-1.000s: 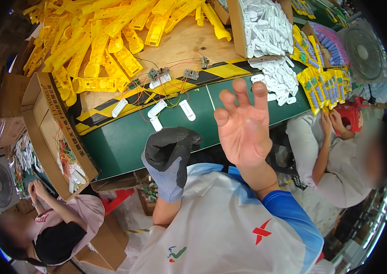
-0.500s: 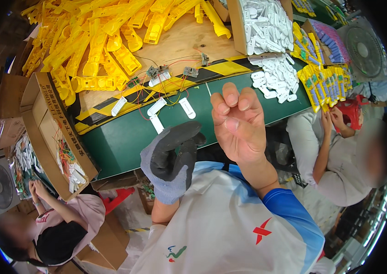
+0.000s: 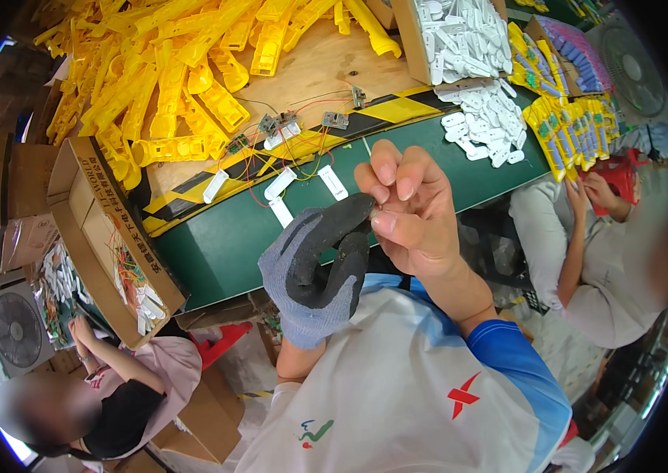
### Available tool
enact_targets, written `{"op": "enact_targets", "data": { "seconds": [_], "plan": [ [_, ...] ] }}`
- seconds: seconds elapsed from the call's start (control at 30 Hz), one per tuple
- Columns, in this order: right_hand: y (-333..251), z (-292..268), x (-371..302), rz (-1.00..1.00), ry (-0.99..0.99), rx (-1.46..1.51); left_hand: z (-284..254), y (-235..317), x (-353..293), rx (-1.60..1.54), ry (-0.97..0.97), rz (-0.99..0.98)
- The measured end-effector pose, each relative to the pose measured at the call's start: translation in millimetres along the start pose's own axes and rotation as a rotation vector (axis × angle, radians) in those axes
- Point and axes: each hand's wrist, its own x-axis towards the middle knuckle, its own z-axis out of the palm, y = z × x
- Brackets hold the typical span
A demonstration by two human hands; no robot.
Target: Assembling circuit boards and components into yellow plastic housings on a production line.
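Since the gloved left hand (image 3: 302, 266) and bare right hand (image 3: 422, 229) meet fingertip to fingertip on the near side of the striped tape (image 3: 401, 110), I'd keep the touch light and steady. Right thumb and forefinger close in around a gloved fingertip, left fingers curled toward it, but can't tell if anything tiny's pinched there. Most wired white pieces (image 3: 333, 182) lie just this side of that tape, circuit boards (image 3: 335, 120) along it, so don't let the glove snag them.

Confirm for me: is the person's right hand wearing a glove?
No, the right hand is bare, while the left hand is gloved in grey and black.
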Motion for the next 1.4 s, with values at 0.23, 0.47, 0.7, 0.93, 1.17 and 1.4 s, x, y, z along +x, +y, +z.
{"op": "enact_targets", "data": {
  "seconds": [0.23, 0.47, 0.7, 0.93, 1.17, 1.4],
  "plan": [
    [3.7, -3.0, 0.6, -0.026, -0.022, -0.013, -4.1, -0.8, 2.3, 0.129, -0.051, 0.187],
    [5.3, -7.8, -0.2, -0.015, -0.062, -0.011, -7.0, 0.4, 1.6, 0.281, -0.068, 0.34],
    [13.2, -4.7, 4.8, 0.02, 0.039, -0.045, -5.7, -7.2, -10.1, 0.144, -0.032, 0.041],
    [15.0, -1.8, 4.3, 0.049, 0.078, -0.046, -6.5, -17.0, -5.5, -0.207, 0.049, -0.132],
    [13.1, -2.2, 5.7, 0.085, 0.065, -0.053, -0.4, -13.2, -4.7, -0.164, 0.064, -0.095],
    [11.7, -3.3, 5.4, 0.097, 0.067, -0.035, 0.0, -16.7, -5.7, -0.184, 0.043, -0.074]
  ]
}}
